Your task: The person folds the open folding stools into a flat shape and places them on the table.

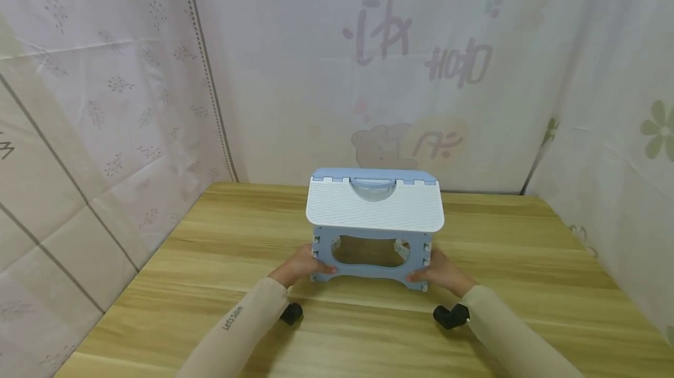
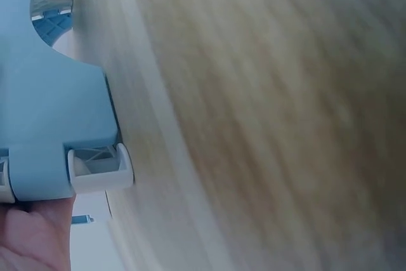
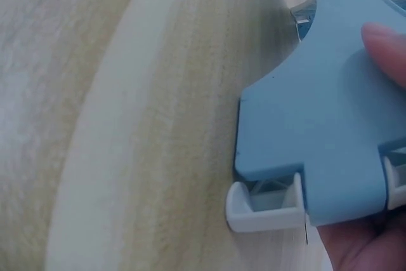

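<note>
A blue and white plastic folding stool (image 1: 375,205) stands unfolded on the wooden table. Its ribbed white top panel has a blue strip along the back and a handle cutout; whether the top lies fully flat I cannot tell. The left hand (image 1: 305,264) grips the left edge of the blue front leg panel (image 1: 368,272), thumb on its front face. At the opposite edge, the right hand (image 1: 444,272) holds the same panel, thumb in front. Both wrist views show a lower leg corner close to the tabletop, with fingers behind it; the fingertips there are mostly hidden.
The wood-grain table (image 1: 210,272) extends around the stool. Patterned pale cloth (image 1: 295,74) hangs behind it and along both sides. Black wrist-camera mounts (image 1: 451,316) jut out beneath the sleeves.
</note>
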### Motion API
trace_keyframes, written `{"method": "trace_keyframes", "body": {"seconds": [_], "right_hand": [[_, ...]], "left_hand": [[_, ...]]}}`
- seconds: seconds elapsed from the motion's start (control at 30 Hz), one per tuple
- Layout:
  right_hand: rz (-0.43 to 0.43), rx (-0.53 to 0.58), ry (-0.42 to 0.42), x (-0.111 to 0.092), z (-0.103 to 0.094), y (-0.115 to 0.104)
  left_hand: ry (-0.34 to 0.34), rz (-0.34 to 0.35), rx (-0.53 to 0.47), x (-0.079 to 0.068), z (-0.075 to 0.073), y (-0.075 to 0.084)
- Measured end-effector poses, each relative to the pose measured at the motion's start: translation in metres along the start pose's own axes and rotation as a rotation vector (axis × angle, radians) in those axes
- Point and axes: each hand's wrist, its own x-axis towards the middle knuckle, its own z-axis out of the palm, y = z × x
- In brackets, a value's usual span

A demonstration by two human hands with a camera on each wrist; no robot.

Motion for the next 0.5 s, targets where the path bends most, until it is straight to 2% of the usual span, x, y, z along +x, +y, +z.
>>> {"method": "trace_keyframes", "body": {"seconds": [0.17,0.5], "right_hand": [[0.007,0.013,-0.005,0.0009,0.0003,-0.0004],[-0.004,0.038,-0.012,-0.0009,0.0008,-0.0002]], "left_hand": [[0.009,-0.006,0.025,0.0003,-0.0005,0.0009],[0.004,-0.024,0.002,0.0007,-0.0005,-0.0013]]}}
